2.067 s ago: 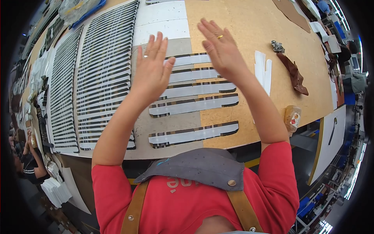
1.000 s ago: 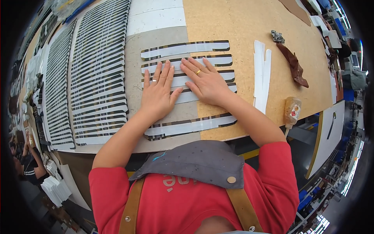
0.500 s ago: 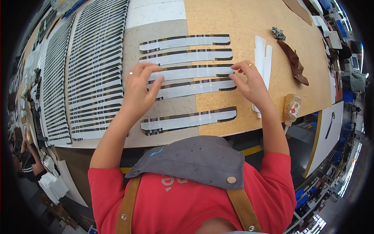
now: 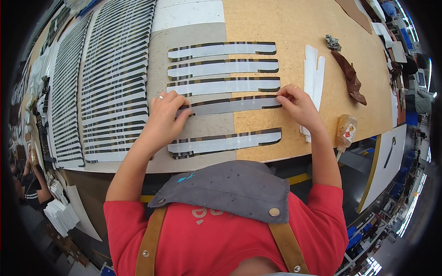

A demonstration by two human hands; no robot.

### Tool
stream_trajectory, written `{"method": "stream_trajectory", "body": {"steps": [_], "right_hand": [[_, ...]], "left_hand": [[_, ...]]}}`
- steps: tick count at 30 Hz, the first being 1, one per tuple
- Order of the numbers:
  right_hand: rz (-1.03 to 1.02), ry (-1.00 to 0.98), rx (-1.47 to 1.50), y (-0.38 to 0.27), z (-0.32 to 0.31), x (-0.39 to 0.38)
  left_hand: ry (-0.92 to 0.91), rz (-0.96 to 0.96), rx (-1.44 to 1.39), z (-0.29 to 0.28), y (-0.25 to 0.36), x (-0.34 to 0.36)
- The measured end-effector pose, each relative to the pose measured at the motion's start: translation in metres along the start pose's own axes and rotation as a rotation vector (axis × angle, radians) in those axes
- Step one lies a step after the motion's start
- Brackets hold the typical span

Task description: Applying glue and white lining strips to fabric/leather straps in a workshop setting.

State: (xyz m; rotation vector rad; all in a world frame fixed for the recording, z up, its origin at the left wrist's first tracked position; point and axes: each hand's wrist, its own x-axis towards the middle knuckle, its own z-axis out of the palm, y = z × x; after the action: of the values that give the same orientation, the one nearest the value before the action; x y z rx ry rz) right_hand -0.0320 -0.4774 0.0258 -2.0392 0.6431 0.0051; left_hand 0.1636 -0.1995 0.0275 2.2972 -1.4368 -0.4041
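Note:
A long narrow plaid-edged strip (image 4: 221, 107) with a pale face is stretched between my hands over the table. At its left end, my left hand (image 4: 168, 115) is closed, thumb and fingers pinching it. The right end is pinched by my right hand (image 4: 298, 108). The strip looks greyer than the others and seems tilted, its dark plaid edge on the far side. Beyond it lie three similar strips, the closest of them a white-faced strip (image 4: 225, 86) just past my fingers. Nearer to me rests another strip (image 4: 225, 142), close to the table's front edge.
Overlapping rows of strips (image 4: 115, 83) cover the left of the table. To the right are white paper-like pieces (image 4: 313, 78), a brown leather-like scrap (image 4: 347, 76), a crumpled grey lump (image 4: 332, 43) and a bottle with amber contents (image 4: 346, 131). A white-faced panel (image 4: 389, 156) stands beyond the table's right edge.
Both hands have come slightly nearer to me and closed on the ends of the fourth strip. That strip has turned greyer and shifted a little; the others lie as before.

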Motion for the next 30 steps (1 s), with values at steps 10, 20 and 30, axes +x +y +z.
{"method": "stream_trajectory", "body": {"steps": [10,20,30], "right_hand": [[-0.010,0.038,-0.126,-0.006,0.001,0.029],[-0.013,-0.031,-0.116,-0.004,-0.003,0.032],[0.077,-0.054,-0.150,-0.011,-0.003,0.034]], "left_hand": [[0.081,-0.408,-0.293,-0.013,-0.006,0.018],[0.105,-0.368,-0.285,-0.007,-0.016,0.013],[0.072,-0.380,-0.248,-0.008,-0.021,0.015]]}}
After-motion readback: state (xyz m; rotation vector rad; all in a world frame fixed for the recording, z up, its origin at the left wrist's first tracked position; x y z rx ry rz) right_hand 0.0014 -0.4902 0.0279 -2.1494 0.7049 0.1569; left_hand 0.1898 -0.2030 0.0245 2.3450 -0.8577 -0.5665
